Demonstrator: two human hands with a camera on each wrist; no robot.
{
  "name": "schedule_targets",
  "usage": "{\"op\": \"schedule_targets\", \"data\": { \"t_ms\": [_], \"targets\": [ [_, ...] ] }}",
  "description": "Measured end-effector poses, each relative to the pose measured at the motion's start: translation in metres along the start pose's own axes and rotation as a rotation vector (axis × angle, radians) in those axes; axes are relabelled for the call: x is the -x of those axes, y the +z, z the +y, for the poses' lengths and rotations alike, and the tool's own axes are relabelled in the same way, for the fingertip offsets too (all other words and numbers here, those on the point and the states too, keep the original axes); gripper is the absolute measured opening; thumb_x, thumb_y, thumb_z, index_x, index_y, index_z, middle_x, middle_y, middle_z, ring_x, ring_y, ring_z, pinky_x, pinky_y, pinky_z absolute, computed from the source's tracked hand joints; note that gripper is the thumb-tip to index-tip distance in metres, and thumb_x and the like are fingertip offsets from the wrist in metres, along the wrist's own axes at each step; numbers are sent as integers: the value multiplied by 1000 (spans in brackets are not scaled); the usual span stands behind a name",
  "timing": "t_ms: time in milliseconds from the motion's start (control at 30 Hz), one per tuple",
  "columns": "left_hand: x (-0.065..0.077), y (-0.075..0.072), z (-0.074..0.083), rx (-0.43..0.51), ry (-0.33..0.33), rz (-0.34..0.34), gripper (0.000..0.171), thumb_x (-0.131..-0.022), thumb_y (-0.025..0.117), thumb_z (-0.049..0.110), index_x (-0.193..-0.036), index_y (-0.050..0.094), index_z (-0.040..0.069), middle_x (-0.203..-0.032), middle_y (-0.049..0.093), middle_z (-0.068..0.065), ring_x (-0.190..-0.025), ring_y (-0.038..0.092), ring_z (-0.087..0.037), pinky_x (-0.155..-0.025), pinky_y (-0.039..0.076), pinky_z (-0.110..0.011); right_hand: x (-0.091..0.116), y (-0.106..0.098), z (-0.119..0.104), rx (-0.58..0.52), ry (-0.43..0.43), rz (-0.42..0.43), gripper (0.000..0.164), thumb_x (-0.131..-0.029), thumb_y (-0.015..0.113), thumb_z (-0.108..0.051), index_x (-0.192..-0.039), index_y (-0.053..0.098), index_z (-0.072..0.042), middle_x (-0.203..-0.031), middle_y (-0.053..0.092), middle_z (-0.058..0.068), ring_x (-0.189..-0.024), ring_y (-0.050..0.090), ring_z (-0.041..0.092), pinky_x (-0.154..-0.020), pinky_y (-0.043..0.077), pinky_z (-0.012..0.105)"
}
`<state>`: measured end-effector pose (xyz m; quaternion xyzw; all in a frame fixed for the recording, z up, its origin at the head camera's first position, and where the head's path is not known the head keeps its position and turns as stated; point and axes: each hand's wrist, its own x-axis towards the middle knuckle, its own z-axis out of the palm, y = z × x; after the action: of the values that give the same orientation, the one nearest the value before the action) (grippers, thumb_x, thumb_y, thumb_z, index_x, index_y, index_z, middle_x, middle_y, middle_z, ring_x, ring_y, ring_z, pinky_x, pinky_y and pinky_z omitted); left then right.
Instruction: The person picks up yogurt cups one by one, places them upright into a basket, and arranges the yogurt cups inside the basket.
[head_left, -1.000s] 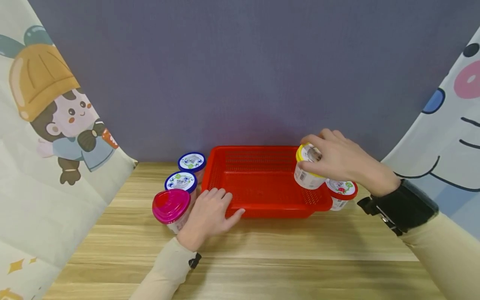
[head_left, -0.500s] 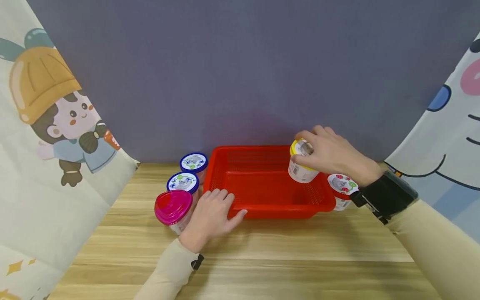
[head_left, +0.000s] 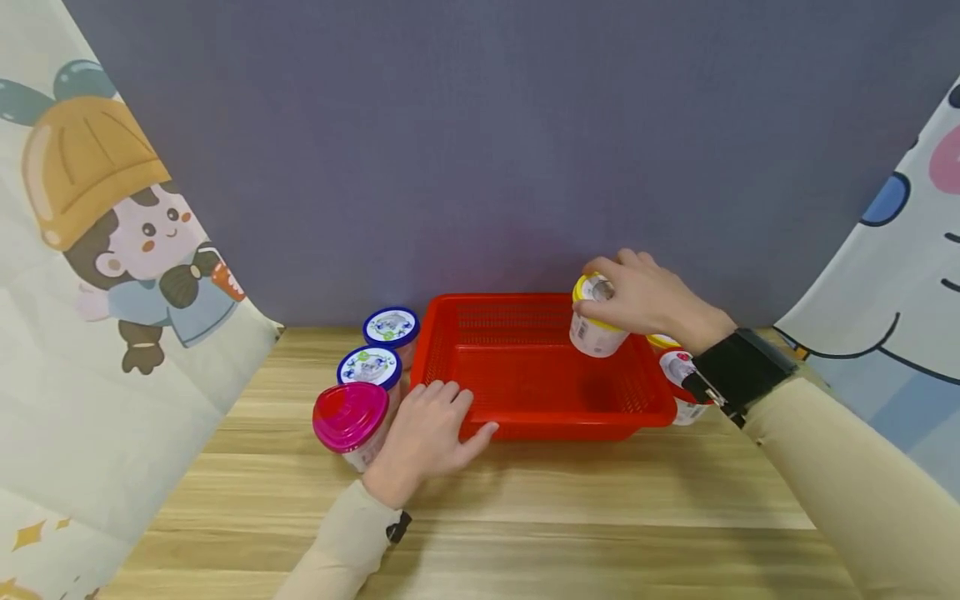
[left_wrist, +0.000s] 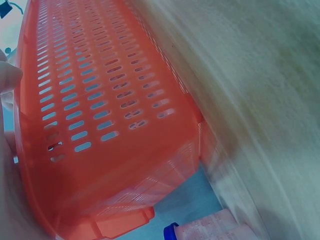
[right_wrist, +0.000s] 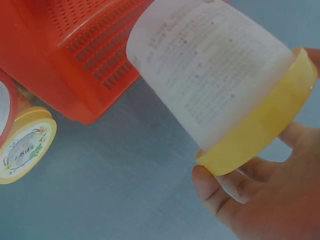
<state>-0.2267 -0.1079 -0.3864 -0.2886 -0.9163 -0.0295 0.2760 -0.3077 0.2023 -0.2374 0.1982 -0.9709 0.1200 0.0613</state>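
My right hand (head_left: 641, 296) grips a white tub with a yellow lid (head_left: 597, 333) by its rim, fingers curled round the lid. In the head view the tub is above the right end of a red plastic basket (head_left: 517, 417). The right wrist view shows the pale printed side of the same tub (right_wrist: 210, 65) and the hand (right_wrist: 280, 195) on its yellow lid. At the basket's front left corner my left hand (head_left: 423, 429) rests on the rim with its fingers fairly straight and thumb out. The left wrist view shows the basket's slotted wall (left_wrist: 90, 90) and only a little of that hand.
Left of the basket stand two blue-lidded tubs (head_left: 391, 325) and a tub with a pink lid (head_left: 350, 415). To its right are a red-lidded tub (head_left: 690, 410) and another yellow-lidded tub (right_wrist: 26, 145). A grey backdrop (head_left: 480, 150) rises behind the wooden table (head_left: 525, 517).
My right hand has carried the yellow-lidded tub left and slightly up, further over the basket. Another yellow lid has come into view behind the wrist. My left hand stays at the rim.
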Motion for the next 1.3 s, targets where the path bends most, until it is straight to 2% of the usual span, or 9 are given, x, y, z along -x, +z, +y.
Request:
{"op": "schedule_targets", "data": {
  "t_ms": [300, 800, 1300],
  "targets": [
    [-27, 12, 7, -24, -61, -31, 48, -96, 53, 57, -94, 69, 12, -84, 64, -3, -76, 58, -20, -69, 49, -34, -48, 4, 32, 4, -41, -20, 57, -89, 62, -47, -136, 57, -16, -124, 52, 18, -111, 45, 35, -76, 50, 52],
    [-10, 5, 5, -13, -16, 17, 45, -94, 55, 57, -89, 67, 13, -79, 61, -1, -72, 56, -19, -66, 46, -32, -50, 23, 17, 6, 24, -34, 60, -89, 60, -49, -138, 55, -15, -127, 49, 19, -111, 44, 36, -80, 49, 54],
    [-8, 2, 7, -19, -22, 19, 46, -94, 55, 57, -89, 68, 13, -79, 61, -1, -72, 57, -20, -66, 46, -32, -64, 42, 18, 17, 46, -52, 67, -88, 58, -52, -140, 53, -11, -127, 49, 22, -112, 44, 40, -86, 46, 59]
  ]
}}
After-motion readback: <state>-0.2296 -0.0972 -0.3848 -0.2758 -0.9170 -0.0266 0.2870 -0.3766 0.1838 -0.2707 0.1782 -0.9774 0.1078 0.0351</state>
